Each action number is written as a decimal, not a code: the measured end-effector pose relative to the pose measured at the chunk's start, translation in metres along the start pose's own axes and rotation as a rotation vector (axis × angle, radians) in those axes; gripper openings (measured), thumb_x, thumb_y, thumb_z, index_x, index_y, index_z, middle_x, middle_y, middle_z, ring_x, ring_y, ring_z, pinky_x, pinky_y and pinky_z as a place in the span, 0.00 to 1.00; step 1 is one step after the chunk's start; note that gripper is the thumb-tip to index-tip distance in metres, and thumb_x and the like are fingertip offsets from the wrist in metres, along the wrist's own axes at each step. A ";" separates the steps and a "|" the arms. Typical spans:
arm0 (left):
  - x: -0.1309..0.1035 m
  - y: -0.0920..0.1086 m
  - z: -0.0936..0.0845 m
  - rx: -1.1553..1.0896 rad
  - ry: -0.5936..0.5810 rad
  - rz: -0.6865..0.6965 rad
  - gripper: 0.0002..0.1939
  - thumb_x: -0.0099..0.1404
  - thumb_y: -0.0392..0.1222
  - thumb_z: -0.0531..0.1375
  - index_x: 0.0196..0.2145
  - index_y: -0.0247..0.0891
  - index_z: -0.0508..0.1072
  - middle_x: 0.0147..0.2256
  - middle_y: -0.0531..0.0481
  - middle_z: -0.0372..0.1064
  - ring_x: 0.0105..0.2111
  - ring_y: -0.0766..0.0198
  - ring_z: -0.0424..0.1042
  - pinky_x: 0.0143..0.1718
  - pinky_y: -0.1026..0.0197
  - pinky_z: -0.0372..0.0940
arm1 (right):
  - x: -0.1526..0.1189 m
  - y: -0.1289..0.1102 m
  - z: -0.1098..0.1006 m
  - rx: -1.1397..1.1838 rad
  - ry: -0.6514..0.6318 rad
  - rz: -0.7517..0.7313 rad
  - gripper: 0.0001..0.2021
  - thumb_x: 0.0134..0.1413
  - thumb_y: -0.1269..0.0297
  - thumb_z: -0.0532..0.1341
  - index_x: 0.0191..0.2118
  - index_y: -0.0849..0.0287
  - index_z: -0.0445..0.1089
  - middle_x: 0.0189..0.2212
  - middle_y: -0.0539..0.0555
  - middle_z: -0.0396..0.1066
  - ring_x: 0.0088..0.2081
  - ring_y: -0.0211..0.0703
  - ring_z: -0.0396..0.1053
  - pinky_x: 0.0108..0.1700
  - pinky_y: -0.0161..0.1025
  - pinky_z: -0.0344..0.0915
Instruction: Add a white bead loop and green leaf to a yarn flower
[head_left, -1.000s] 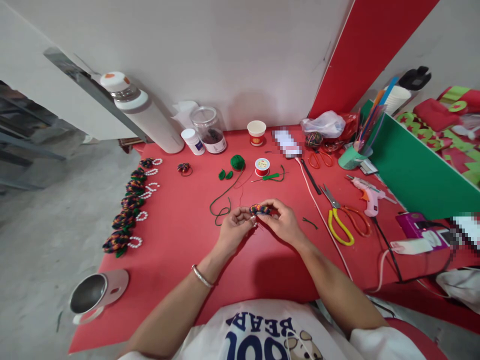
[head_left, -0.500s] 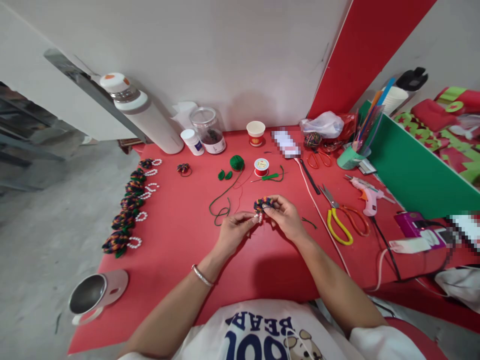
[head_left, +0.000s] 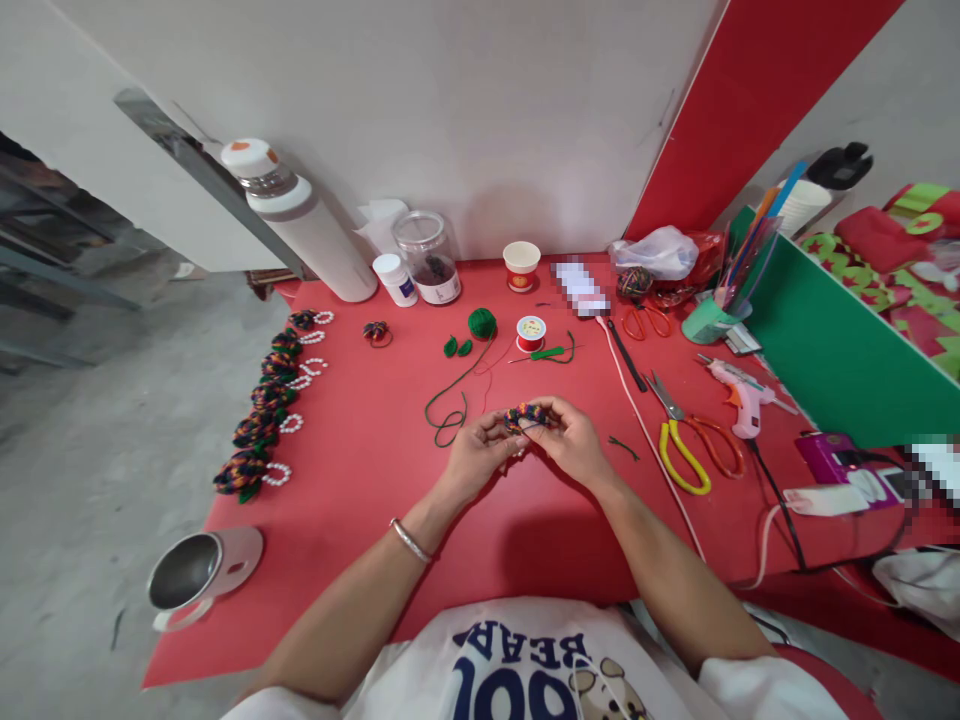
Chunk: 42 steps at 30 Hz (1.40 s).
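Both hands meet over the red table, pinching a small multicoloured knitted piece. My left hand grips its left side, fingers bent round it. On the right side, my right hand holds the same piece between thumb and fingers. A few white beads show just under the fingertips, partly hidden. Beyond the hands lie a green yarn ball with a loose strand, two green leaf shapes, a red thread spool and a green-handled hook.
Several knitted pieces with bead loops line the left edge, above a metal mug. Bottles, a jar and a paper cup stand along the wall. Scissors, a pink glue gun and cables are at the right.
My left hand has moved up onto the knitted piece from the beads below it, which are now mostly covered. The view has shifted slightly.
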<state>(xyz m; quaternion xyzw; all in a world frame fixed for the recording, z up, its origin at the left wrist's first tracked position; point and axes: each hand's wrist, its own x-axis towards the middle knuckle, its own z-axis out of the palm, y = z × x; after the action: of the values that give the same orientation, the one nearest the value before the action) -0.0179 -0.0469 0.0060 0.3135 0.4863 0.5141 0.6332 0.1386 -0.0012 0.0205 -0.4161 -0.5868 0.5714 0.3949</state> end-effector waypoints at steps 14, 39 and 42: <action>0.000 0.001 -0.002 0.044 0.010 -0.006 0.25 0.47 0.46 0.76 0.41 0.33 0.77 0.25 0.51 0.72 0.21 0.69 0.69 0.20 0.68 0.61 | 0.001 -0.001 -0.001 -0.076 0.077 0.017 0.13 0.52 0.55 0.67 0.40 0.58 0.75 0.36 0.54 0.79 0.37 0.44 0.76 0.42 0.38 0.70; -0.003 0.008 0.000 -0.050 0.011 -0.032 0.19 0.51 0.43 0.73 0.37 0.32 0.74 0.23 0.54 0.70 0.16 0.74 0.60 0.16 0.69 0.54 | 0.003 0.001 -0.001 0.028 -0.031 0.101 0.17 0.50 0.57 0.68 0.45 0.58 0.75 0.41 0.55 0.79 0.42 0.44 0.76 0.47 0.40 0.71; -0.002 0.010 -0.001 -0.078 0.050 -0.025 0.21 0.50 0.42 0.73 0.39 0.32 0.74 0.23 0.54 0.71 0.14 0.76 0.57 0.14 0.69 0.52 | 0.004 0.000 -0.013 -0.024 -0.116 0.095 0.22 0.49 0.60 0.69 0.51 0.57 0.73 0.40 0.53 0.78 0.40 0.42 0.76 0.45 0.39 0.71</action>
<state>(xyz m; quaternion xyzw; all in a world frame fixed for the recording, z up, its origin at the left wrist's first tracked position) -0.0223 -0.0467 0.0151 0.2693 0.4854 0.5324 0.6391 0.1492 0.0067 0.0211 -0.4145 -0.5951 0.6055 0.3276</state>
